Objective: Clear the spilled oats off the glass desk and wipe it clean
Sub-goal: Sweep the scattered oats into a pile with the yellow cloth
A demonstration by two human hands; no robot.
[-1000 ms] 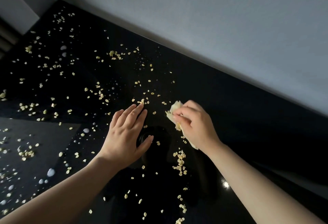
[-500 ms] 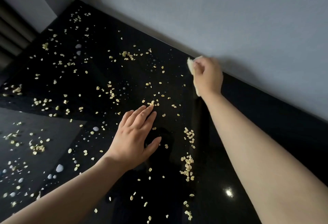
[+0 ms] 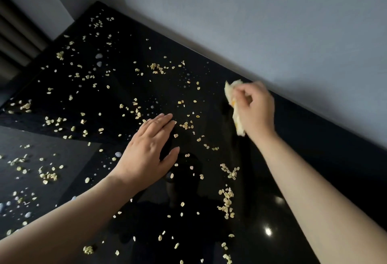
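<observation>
Gripping a crumpled yellow cloth, right hand meets glossy glass desk.

Pale oats lie scattered across the glossy black desk, densest left and centre; a crumpled yellowish cloth sits mid-right of frame.
</observation>
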